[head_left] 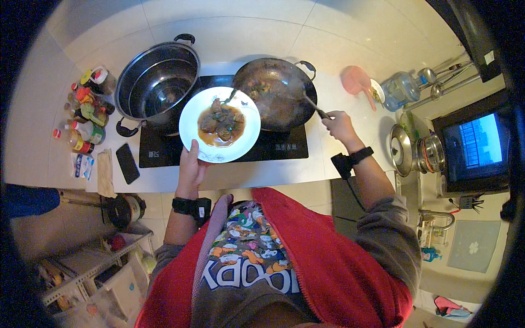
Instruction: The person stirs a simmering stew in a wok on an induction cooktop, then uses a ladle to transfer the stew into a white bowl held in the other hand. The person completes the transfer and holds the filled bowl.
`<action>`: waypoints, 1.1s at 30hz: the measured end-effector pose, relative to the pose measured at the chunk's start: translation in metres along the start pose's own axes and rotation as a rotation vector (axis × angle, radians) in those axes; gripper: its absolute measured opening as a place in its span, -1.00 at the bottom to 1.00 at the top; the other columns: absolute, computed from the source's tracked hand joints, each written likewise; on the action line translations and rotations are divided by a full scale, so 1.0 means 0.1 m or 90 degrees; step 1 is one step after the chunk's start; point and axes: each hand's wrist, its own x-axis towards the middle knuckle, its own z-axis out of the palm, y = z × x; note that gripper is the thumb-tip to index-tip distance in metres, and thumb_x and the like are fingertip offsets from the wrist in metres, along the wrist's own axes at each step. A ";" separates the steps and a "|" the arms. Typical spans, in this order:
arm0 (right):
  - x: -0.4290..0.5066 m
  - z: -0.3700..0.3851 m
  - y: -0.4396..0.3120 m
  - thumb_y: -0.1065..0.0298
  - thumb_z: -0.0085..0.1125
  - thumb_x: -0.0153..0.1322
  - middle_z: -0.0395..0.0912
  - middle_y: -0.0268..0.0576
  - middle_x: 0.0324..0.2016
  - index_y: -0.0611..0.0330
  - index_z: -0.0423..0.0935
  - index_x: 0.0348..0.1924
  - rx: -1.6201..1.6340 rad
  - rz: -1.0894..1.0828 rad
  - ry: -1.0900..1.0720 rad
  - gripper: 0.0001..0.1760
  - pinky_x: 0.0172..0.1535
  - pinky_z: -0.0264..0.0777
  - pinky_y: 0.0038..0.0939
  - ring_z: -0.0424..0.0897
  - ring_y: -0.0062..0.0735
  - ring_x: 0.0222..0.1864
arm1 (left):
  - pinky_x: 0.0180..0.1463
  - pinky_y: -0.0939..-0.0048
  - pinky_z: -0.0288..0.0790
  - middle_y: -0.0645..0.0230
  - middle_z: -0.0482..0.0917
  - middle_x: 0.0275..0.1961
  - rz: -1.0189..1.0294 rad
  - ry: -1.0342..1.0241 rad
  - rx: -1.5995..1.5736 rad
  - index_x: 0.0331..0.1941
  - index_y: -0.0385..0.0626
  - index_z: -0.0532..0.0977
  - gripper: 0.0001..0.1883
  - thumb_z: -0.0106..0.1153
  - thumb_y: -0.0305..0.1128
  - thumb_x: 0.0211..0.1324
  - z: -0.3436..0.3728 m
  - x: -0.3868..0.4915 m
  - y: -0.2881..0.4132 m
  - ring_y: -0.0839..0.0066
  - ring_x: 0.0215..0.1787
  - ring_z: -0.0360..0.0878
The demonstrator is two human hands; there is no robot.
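Observation:
My left hand (pixel 192 164) grips the near-left rim of a white plate (pixel 190 110), thumb on top. Pieces of stewed food in brown sauce (pixel 221 123) lie in the plate's middle. The plate is held up at the left side of a dark wok (pixel 303 82) and covers part of the cooktop. In the wok, more cooked food (pixel 262 90) sits in sauce, with steam rising. My right hand (pixel 341 128) is closed around the dark handle of a cooking utensil (pixel 318 107), whose metal shaft reaches into the wok's right side; its head cannot be made out.
Left of the wok stands a large two-handled pot (pixel 158 82) on the black induction cooktop (pixel 283 149). Seasoning bottles (pixel 88 131), a smartphone (pixel 128 163) and a strip of cloth or paper (pixel 105 172) are at left. A pink ladle (pixel 355 80), water jug (pixel 400 91) and metal lid (pixel 400 149) are at right.

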 end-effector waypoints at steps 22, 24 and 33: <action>-0.05 0.96 0.10 0.19 -0.01 0.52 0.48 -0.14 -0.56 0.20 0.37 -0.27 0.715 0.326 -0.299 -0.76 -0.79 0.11 -0.64 0.31 -0.59 -0.75 | 0.07 0.17 0.57 0.19 0.48 0.15 -0.021 0.035 0.048 0.28 -0.17 0.18 -0.47 -0.09 -0.07 0.42 -0.03 -0.21 0.09 0.27 0.11 0.56; -0.12 1.11 0.04 0.22 -0.03 0.52 0.48 -0.16 -0.56 0.21 0.35 -0.26 0.760 0.300 -0.259 -0.78 -0.80 0.11 -0.63 0.30 -0.59 -0.76 | 0.08 0.17 0.56 0.19 0.49 0.15 -0.001 0.025 0.054 0.27 -0.17 0.18 -0.50 -0.09 -0.10 0.43 0.01 -0.22 0.11 0.27 0.11 0.56; -0.58 0.85 0.15 0.19 0.06 0.48 0.53 -0.20 -0.58 0.22 0.44 -0.31 0.802 0.224 -0.214 -0.75 -0.81 0.07 -0.63 0.33 -0.62 -0.79 | -0.19 0.15 0.68 0.15 0.51 0.10 -0.002 0.003 0.040 0.27 -0.12 0.16 -0.50 -0.05 -0.12 0.41 0.09 -0.01 0.02 0.26 -0.04 0.66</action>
